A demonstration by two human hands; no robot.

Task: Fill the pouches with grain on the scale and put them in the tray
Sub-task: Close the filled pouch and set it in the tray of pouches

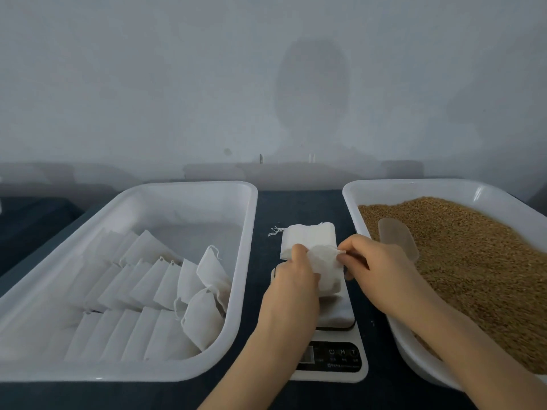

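1. Now both hands work one white pouch (324, 264) just above the scale (334, 359). The left hand (291, 279) has its grip pinched on the near-left edge, and the right hand (376, 261) has its grip pinched on the opposite edge.
2. Probably the mouth is being opened. Part the two layers gently, since thin fabric may tear, and keep the pouch over the platform.
3. Once it gapes, hold it upright with one hand. The scoop (396, 238) lies in the grain (473, 255), just beside the right hand.
4. A stack of spare pouches (307, 236) lies at the scale's far end; whether it rests on the platform I cannot tell.
5. Left of the scale, the tray (248, 202) holds rows of pouches. Everything sits on a dark worktop (299, 202) against a plain pale wall (177, 84).
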